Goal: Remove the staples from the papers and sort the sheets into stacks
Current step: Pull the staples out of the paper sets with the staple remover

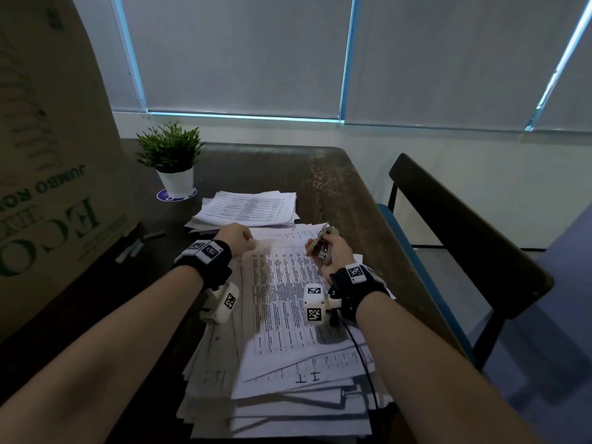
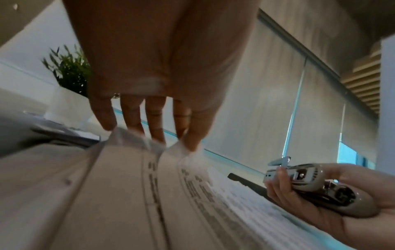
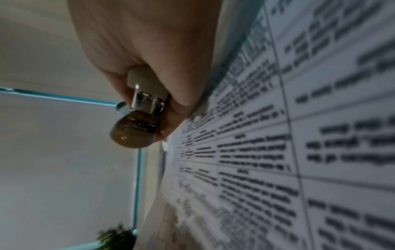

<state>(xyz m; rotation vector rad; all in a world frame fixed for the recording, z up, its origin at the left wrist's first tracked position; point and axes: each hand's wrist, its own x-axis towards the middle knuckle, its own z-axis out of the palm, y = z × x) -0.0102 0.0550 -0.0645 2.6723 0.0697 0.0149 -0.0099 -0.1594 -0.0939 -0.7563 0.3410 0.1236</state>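
The top sheet (image 1: pixel 282 302) lies on a thick, untidy pile of papers (image 1: pixel 275 408) at the near edge of the table (image 1: pixel 346 193), its long axis running from the person toward the window, its printed rows crosswise. The left hand (image 1: pixel 235 235) pinches the far left corner of this sheet between thumb and fingertips (image 2: pixel 193 143); that corner is lifted and blurred. The right hand (image 1: pixel 333 251) is curled round a beige staple remover (image 1: pixel 320 243), gripped just above the sheet's far right part, its metal tip aimed away from the person and up. A second, flatter stack (image 1: pixel 246 208) rests beyond, near a potted plant (image 1: pixel 171 155) on a purple coaster. No staple can be made out. The print is too blurred to read. A cardboard box (image 1: pixel 48 155) stands at the left, cut off by the frame, with pens (image 1: pixel 141 243) dim in its shadow.
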